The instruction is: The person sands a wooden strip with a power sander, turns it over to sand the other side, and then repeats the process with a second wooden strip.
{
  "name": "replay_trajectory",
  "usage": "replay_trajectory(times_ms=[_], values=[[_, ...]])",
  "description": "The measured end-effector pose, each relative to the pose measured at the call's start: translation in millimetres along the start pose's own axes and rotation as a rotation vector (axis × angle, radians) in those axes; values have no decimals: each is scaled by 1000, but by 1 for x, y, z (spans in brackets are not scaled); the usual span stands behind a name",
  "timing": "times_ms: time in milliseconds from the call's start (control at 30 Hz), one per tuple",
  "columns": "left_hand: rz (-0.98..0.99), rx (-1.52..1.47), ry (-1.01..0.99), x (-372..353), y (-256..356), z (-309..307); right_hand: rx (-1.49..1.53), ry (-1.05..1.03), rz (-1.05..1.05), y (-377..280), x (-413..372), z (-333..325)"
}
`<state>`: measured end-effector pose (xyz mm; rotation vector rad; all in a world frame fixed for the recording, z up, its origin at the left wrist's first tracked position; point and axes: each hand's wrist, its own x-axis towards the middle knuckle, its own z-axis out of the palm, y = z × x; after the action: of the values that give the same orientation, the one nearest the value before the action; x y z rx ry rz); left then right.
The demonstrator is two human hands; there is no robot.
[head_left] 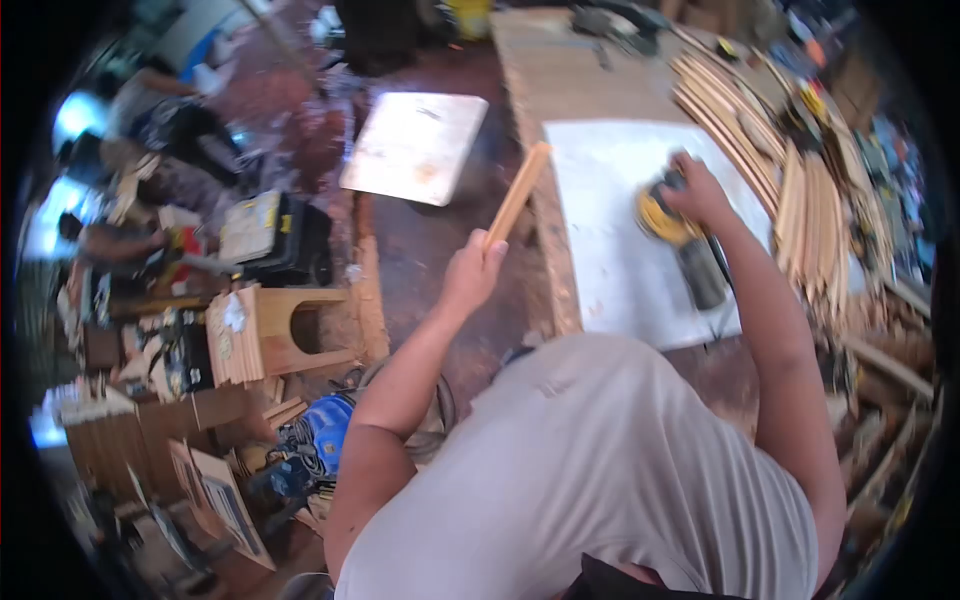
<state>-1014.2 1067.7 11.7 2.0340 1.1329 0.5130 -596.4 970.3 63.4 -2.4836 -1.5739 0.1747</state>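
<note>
- Your left hand (472, 272): fingers closed round one wooden strip (518, 195), left of the white sheet (605, 265).
- Your right hand (700, 193): fingers curled over one yellow-and-black sander (663, 215), over the white sheet.
- Wooden slats (808, 215): many, right of the white sheet.

Over the left part of the white rectangular sheet (600, 240), 1 hand could pass from near edge to far edge. On its right part, 1 yellow-and-black power sander (655, 215) and the right forearm (755, 265) block passage. Right of it stand fanned light-brown wooden strips (810, 215); near its far-left corner, 1 tan wooden bar (520, 192) intrudes.
</note>
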Motion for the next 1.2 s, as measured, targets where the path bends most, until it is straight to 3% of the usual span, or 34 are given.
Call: replay_trajectory(times_ms=[67, 167, 333, 633, 1200], values=[[82, -133, 62, 12, -1, -29, 14, -47, 16, -8, -5, -2], [35, -331, 160, 33, 13, -65, 72, -25, 11, -8, -15, -1], [165, -665, 230, 45, 45, -71, 37, -24, -11, -18, -20, -6], [303, -611, 391, 46, 69, -81, 33, -5, 14, -23, -29, -7], [284, -570, 494, 36, 68, -84, 60, 13, 7, -30, -30, -6]])
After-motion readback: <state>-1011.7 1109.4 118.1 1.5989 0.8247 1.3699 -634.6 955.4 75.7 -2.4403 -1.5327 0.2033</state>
